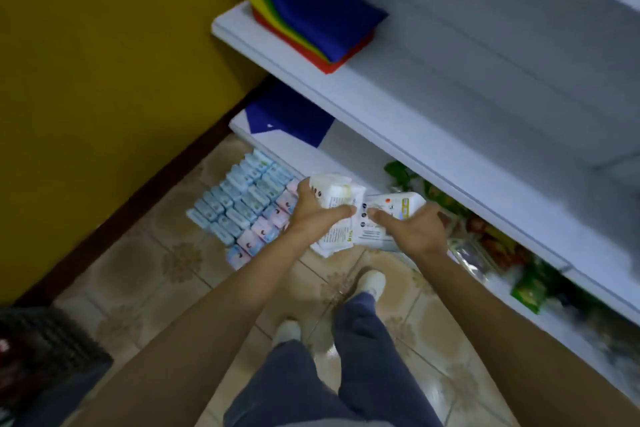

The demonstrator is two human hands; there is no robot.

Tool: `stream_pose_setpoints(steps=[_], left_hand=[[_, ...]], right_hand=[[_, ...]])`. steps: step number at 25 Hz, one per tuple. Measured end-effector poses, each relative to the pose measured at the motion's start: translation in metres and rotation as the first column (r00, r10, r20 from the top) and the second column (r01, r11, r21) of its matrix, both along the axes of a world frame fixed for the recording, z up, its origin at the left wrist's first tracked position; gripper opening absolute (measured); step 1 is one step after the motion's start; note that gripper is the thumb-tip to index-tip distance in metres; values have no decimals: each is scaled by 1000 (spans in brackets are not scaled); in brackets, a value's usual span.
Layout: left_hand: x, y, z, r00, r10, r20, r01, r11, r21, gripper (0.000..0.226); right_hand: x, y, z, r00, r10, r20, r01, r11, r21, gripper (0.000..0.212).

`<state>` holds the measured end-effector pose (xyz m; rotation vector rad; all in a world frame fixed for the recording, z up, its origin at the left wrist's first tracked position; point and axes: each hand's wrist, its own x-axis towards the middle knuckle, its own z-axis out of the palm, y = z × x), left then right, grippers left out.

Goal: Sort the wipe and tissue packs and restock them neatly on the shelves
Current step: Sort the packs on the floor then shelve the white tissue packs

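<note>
Item: white packs (pixel 337 192), mid-air over floor (pixel 166 274), before shelf (pixel 433 87). My left hand (pixel 313 215) clutched several loosely; my right hand (pixel 415 232) clasped single pack (pixel 394 206). Risk: loose ones could fan out, slip onto sorted rows (pixel 242 208).

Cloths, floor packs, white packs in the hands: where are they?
Cloths (pixel 322 10): head view, blue top cloth.
Floor packs (pixel 239 206): head view, middle of the rows.
White packs (pixel 334 192): head view, face of the upper-left pack.

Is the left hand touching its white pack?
Touching. The head view shows the left hand gripping the white pack, thumb across its printed face and fingers curled round its top edge. The right hand holds the other white pack.
</note>
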<state>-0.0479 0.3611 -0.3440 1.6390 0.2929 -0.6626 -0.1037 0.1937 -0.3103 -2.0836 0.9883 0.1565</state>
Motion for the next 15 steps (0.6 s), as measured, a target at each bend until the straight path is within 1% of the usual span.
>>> stream_pose_setpoints(steps=[2, 4, 5, 7, 8, 10, 11, 12, 15], left_hand=[[-9, -7, 14, 995, -102, -19, 101, 994, -34, 72], [-14, -20, 32, 980, -197, -6, 196, 979, -60, 63], [-16, -31, 44, 969, -246, 27, 247, 966, -81, 59], [-21, -54, 72, 938, -323, 127, 336, 935, -111, 51], [-24, -65, 85, 920, -352, 169, 375, 918, -129, 53], [-32, -92, 107, 892, -400, 210, 436, 885, -162, 68], [-39, -107, 118, 888, -410, 209, 447, 877, -176, 70], [-49, -124, 130, 885, -413, 215, 454, 869, -196, 68], [-88, -184, 157, 880, -428, 205, 473, 823, -314, 59]], right_hand=[[-33, 0, 10, 983, -162, 84, 159, 986, 41, 92], [-57, -9, 24, 942, -307, 134, 292, 949, 117, 83], [-68, -17, 30, 915, -369, 164, 343, 924, 167, 83], [-88, -33, 41, 852, -468, 234, 401, 871, 284, 90], [-98, -41, 47, 830, -494, 258, 411, 855, 315, 94], [-117, -60, 62, 780, -549, 299, 443, 823, 355, 99], [-128, -70, 71, 747, -574, 334, 455, 809, 373, 95], [-142, -83, 82, 708, -598, 376, 474, 796, 376, 89], [-189, -127, 112, 593, -614, 521, 525, 785, 328, 70]])
